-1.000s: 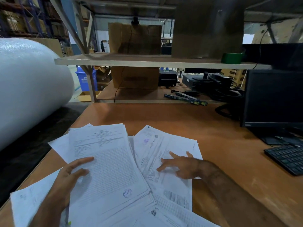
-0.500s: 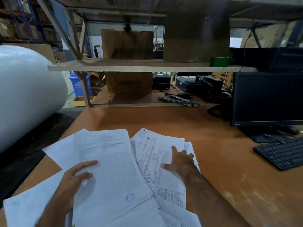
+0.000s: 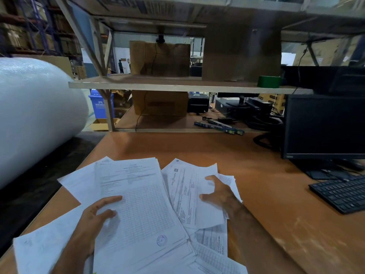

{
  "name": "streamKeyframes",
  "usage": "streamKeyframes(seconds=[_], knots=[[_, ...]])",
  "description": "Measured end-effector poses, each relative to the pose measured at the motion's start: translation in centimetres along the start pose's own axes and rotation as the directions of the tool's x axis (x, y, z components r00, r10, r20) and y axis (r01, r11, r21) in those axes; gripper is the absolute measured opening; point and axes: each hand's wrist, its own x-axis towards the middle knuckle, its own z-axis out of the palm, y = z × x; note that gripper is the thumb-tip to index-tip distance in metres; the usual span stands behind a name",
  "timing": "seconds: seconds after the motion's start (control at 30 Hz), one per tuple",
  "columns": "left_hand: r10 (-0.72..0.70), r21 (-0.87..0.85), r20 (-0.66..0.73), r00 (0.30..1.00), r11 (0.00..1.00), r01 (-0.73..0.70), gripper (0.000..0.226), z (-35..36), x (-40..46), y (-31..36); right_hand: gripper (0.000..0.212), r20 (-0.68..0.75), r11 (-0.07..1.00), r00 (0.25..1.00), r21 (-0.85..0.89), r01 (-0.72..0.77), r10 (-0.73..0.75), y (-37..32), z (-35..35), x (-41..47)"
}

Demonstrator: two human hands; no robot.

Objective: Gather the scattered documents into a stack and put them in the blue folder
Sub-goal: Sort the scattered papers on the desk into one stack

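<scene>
White printed documents lie scattered on the near part of the wooden desk (image 3: 197, 147). A thick sheaf with a table grid and a blue stamp (image 3: 142, 206) lies in the middle over loose sheets. My left hand (image 3: 94, 220) rests on its left edge, one finger and the thumb on top. To the right, smaller sheets (image 3: 187, 194) fan out. My right hand (image 3: 219, 192) presses on them with bent fingers near their right edge. More sheets (image 3: 213, 248) lie under my right forearm. No blue folder is in view.
A big roll of bubble wrap (image 3: 35, 115) lies to the left. A black monitor (image 3: 324, 125) and keyboard (image 3: 341, 192) stand on the right. A raised shelf (image 3: 177, 84) carries cardboard boxes and a green tape roll (image 3: 269, 81). Cables and black devices sit beneath it.
My right hand slid to the right edge of the smaller sheets and its fingers bent from flat. Those sheets drew closer together. My left hand stayed on the sheaf. The camera tilted slightly.
</scene>
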Motion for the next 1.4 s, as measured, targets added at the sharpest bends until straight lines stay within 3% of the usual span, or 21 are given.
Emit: streamKeyframes(seconds=[0.17,0.23,0.33,0.37,0.4,0.47,0.53,0.6,0.7,0.87,0.93,1.03,1.17,1.4], knots=[[-0.009,0.011,0.015,1.000,1.000,0.009,0.040,-0.2,-0.2,-0.1,0.046,-0.048,0.967,0.966,0.019,0.254,-0.252,-1.0,-0.4,0.2],[-0.027,-0.016,0.017,0.999,0.999,0.028,0.039,-0.2,-0.2,0.2,0.045,-0.149,0.911,0.940,0.238,0.336,-0.308,-1.9,-2.5,-0.3],[-0.046,-0.044,0.028,0.999,0.998,0.048,0.038,0.0,-0.3,0.5,0.042,-0.242,0.634,0.944,0.699,0.330,-0.224,-3.7,-5.8,-1.9],[-0.038,-0.042,0.027,0.999,0.998,0.039,0.037,0.0,-0.5,0.6,0.043,-0.222,0.567,0.947,0.760,0.317,-0.232,-4.1,-6.0,-2.4],[-0.019,-0.033,0.026,0.999,0.999,0.020,0.035,0.1,-0.6,0.8,0.044,-0.179,0.574,0.948,0.760,0.304,-0.265,-4.1,-5.6,-2.7],[0.012,-0.014,0.025,1.000,1.000,-0.012,0.026,0.5,-1.1,1.3,0.053,-0.053,0.755,0.937,0.578,0.311,-0.346,-3.8,-3.3,-3.0],[0.037,-0.020,0.010,0.999,0.999,-0.037,0.024,1.1,-1.9,2.2,0.069,0.114,0.869,0.912,0.371,0.329,-0.394,-3.2,-0.2,-3.2],[0.078,0.011,0.008,0.997,0.997,-0.078,0.034,1.5,-2.5,3.0,0.078,0.212,0.885,0.870,0.248,0.393,-0.446,-3.0,3.0,-3.1],[0.086,0.119,-0.014,0.996,0.989,-0.083,0.075,1.3,-2.4,2.9,0.085,0.236,0.859,0.826,0.115,0.498,-0.511,-4.3,6.8,-3.3],[-0.009,0.045,0.122,0.992,0.999,0.004,0.075,0.1,-1.2,1.3,0.089,0.296,0.833,0.802,-0.038,0.552,-0.518,-5.5,9.0,-2.8],[0.006,0.024,0.129,0.992,1.000,-0.009,0.060,0.0,-1.1,1.2,0.087,0.189,0.868,0.870,-0.122,0.481,-0.455,-5.1,7.8,-1.9],[-0.002,-0.028,0.088,0.996,1.000,0.004,0.049,0.1,-1.0,0.9,0.107,0.122,0.855,0.985,-0.492,0.166,-0.121,-2.9,4.8,-0.9],[0.014,-0.071,0.031,0.999,0.997,-0.011,0.043,-0.2,-0.8,0.6,0.114,0.192,0.774,0.981,-0.620,0.132,-0.014,-0.7,3.5,-1.0],[0.073,-0.079,0.021,0.997,0.994,-0.071,0.041,-0.3,-1.3,0.6,0.114,-0.144,0.673,0.977,-0.708,-0.215,0.160,0.1,2.9,-2.6]])
